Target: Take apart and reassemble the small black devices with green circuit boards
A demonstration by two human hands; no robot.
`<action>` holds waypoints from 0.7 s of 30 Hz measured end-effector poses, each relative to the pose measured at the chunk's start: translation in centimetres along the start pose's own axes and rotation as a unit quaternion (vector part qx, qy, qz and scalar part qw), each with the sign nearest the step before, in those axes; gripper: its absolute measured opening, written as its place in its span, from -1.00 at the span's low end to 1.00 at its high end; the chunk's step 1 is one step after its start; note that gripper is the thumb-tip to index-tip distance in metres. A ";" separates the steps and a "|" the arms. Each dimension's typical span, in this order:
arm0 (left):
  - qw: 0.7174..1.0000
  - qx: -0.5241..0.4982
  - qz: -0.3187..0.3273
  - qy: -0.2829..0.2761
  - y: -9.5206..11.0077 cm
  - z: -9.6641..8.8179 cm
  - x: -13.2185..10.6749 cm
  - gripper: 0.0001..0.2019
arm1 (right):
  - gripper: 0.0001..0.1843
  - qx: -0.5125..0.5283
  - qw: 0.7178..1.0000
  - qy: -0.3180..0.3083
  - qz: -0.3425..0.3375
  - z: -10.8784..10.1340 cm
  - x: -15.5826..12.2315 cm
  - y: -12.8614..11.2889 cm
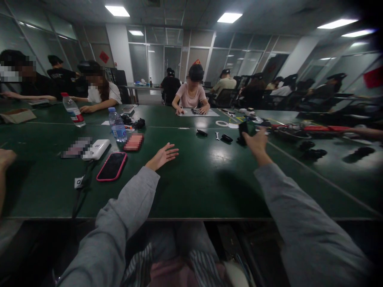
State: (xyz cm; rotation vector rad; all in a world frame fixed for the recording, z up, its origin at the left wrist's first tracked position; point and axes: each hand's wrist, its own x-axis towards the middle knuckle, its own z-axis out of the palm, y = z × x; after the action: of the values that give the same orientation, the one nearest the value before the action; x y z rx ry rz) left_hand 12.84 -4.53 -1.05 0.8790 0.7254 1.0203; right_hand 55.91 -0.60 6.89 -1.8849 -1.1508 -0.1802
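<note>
- Reach: the right hand (257, 142) is stretched far forward and to the right over the green table (203, 183), with the arm nearly straight and the grey sleeve ending at the wrist.
- Target: a dark object (245, 127) sits on the table at the far left edge of that hand, right at the thumb and fingertips. Hand and object meet in the head view, so they look to be touching.
- Fingers: the right fingers curl toward the dark object and the back of the hand faces the camera. Whether they are clamped round it or only resting against it cannot be told.
- Axis: the dark object reads as a compact, blocky lump with a greenish sheen, and no clear long axis shows from here.
- Nearer hand: the right one, by a wide margin. The left hand (163, 155) is well apart, lower and to the left, closer to the body.
- Left pose: the forearm is angled inward over bare table, the palm is tipped up, and the fingers are straight and spread, holding nothing.
- Neighbours: just left of the dark object lie a small black piece (226, 138) and a little wrench (217, 136). A tape roll (222, 123) lies beyond them.
- Far left: a phone (111, 166) in a pink case and a water bottle (117, 125), both clear of either hand.
</note>
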 end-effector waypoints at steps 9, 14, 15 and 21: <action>0.997 0.018 0.056 0.057 -2.2 1.7 1.0 -0.38 | -0.37 0.305 0.916 -0.223 -0.135 8.2 -21.0 -15.5; 0.984 -0.030 0.111 0.137 -2.8 1.8 1.5 -0.68 | -0.37 0.320 0.878 -0.304 -0.184 8.6 -24.9 -15.2; 0.982 -0.036 0.112 0.151 -2.9 1.7 1.6 -0.69 | -0.36 0.335 0.867 -0.311 -0.198 8.5 -24.9 -15.1; 0.982 -0.045 0.096 0.156 -2.4 1.3 1.2 -0.65 | -0.47 0.433 0.838 -0.314 -0.110 8.6 -23.9 -14.5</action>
State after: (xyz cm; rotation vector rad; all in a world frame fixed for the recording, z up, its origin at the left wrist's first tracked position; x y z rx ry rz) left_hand 15.39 -4.38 -2.69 0.7262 0.8608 1.3740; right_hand 28.78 -7.13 -1.91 -0.9858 -1.5265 0.7820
